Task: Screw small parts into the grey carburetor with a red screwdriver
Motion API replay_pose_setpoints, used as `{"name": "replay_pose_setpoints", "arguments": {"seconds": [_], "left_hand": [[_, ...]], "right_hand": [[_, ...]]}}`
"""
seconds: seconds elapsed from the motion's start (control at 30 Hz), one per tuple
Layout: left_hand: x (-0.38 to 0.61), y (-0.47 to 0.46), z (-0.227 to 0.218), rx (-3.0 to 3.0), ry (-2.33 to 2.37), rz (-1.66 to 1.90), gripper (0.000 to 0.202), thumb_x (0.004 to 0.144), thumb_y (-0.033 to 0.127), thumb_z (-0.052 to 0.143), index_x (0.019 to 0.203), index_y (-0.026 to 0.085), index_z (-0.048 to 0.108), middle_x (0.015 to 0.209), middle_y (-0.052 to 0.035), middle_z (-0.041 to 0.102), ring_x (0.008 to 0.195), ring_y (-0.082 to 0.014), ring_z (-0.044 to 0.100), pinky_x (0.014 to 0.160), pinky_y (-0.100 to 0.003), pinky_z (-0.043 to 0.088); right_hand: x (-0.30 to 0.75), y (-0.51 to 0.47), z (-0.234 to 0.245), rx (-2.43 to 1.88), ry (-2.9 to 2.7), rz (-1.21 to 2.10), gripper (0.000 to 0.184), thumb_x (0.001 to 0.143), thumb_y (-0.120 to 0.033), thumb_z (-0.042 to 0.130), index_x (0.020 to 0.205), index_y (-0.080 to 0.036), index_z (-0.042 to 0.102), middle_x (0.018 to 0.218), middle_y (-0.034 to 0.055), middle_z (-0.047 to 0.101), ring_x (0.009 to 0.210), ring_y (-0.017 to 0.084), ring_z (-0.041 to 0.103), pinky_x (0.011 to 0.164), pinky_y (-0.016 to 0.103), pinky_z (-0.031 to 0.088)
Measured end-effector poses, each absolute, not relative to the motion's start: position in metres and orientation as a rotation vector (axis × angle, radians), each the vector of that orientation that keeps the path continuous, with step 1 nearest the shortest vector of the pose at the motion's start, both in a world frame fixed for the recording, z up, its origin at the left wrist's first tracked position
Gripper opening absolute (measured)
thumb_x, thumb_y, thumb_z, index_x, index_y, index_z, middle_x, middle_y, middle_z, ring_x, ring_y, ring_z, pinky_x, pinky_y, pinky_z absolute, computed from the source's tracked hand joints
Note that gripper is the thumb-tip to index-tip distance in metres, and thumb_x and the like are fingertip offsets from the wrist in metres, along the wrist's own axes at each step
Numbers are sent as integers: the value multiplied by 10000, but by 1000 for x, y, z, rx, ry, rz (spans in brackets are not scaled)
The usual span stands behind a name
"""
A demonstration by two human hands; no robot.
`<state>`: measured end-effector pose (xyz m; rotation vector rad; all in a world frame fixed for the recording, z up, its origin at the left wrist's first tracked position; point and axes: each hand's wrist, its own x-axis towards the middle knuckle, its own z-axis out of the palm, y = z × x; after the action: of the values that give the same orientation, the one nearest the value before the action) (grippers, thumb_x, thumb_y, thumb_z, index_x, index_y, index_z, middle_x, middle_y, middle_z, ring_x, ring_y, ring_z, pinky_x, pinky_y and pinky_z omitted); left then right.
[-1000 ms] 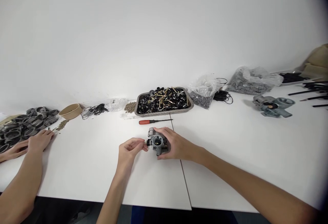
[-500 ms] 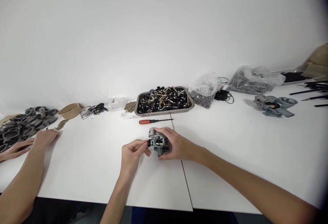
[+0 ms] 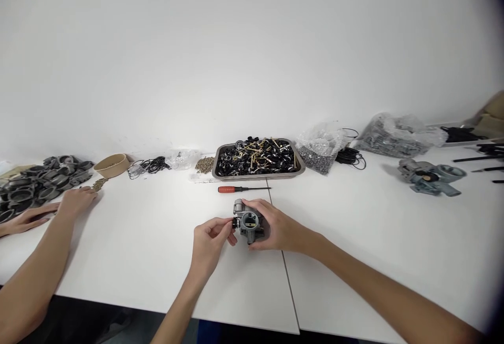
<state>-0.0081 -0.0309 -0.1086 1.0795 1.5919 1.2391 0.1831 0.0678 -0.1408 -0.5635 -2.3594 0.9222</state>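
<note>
My right hand (image 3: 277,227) is wrapped round a small grey metal carburetor (image 3: 248,221) resting on the white table (image 3: 157,249) in front of me. My left hand (image 3: 210,239) pinches a small black part (image 3: 235,223) at the carburetor's left side. Just beyond lies a red-handled screwdriver (image 3: 240,189), and behind it a metal tray (image 3: 299,163) heaped with black and brass parts.
Another person's hands (image 3: 74,199) rest at the far left by a pile of dark grey rings (image 3: 35,189), a tan bowl (image 3: 112,165) and black cords (image 3: 151,165). Clear bags of small parts (image 3: 321,147) and more carburetor bodies (image 3: 431,178) lie at the right.
My left hand has closed in on the carburetor's left side, its fingers now on the black part. The view has shifted slightly; the other person's hand has slid a little right.
</note>
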Motion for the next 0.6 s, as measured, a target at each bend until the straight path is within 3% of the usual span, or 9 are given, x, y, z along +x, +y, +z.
{"name": "replay_pose_setpoints", "arguments": {"seconds": [0.2, 0.37, 0.5, 0.6], "left_hand": [[-21, -24, -103, 1138, 1537, 1124, 370, 756, 453, 674, 895, 109, 685, 590, -50, 665, 553, -134, 611, 652, -258, 510], [-56, 12, -76, 1406, 1501, 787, 366, 809, 426, 637, 1063, 164, 673, 791, -40, 692, 614, -111, 626, 594, -222, 496], [-78, 56, -81, 1406, 1192, 474, 261, 784, 365, 693, 806, 106, 715, 661, -60, 665, 523, -101, 582, 520, -213, 437], [-87, 79, -101, 1334, 1041, 446, 475, 764, 401, 704, 427, 121, 521, 368, -6, 438, 334, -64, 378, 407, -224, 269]], "right_hand": [[185, 66, -137, -576, -2380, 932, 1010, 672, -386, 871, 1485, -279, 281, 1403, 113, 447, 1310, 303, 449, 1097, 473, 422], [185, 67, -137, -576, -2391, 957, 1000, 704, -453, 842, 1501, -308, 257, 1413, 103, 434, 1316, 297, 444, 1098, 479, 422], [184, 69, -138, -576, -2386, 956, 1002, 683, -491, 848, 1486, -289, 286, 1425, 114, 423, 1334, 308, 424, 1117, 488, 396], [183, 69, -136, -591, -2395, 970, 1011, 675, -520, 847, 1483, -286, 287, 1406, 108, 439, 1322, 297, 431, 1119, 474, 392]]}}
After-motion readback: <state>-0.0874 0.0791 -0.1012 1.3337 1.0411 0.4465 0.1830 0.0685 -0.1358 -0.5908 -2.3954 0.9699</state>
